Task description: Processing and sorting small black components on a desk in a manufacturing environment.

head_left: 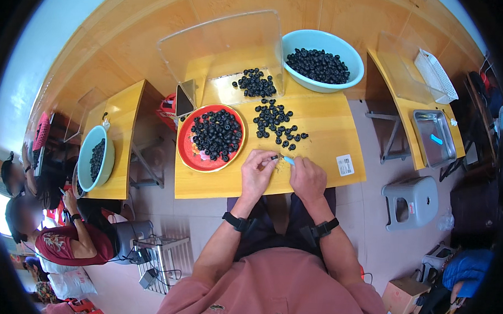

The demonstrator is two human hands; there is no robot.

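Near the front edge of the yellow table (325,121), my left hand (256,172) pinches a small black ring-shaped part (274,157). My right hand (309,178) is closed round a slim light-blue tool (288,160) that points at that part; its tip is too small to make out. Thin scraps lie under the fingertips. Just beyond my hands is a loose spread of black ring-shaped parts (273,118). To the left, a red round tray (183,149) holds a heap of the same parts.
A light-blue basin (320,87) full of black parts stands at the back right. A clear plastic box (219,37) on its side holds more. A white label (345,165) lies at right. Side tables flank mine; a co-worker (74,242) sits left. A grey stool (410,201) stands right.
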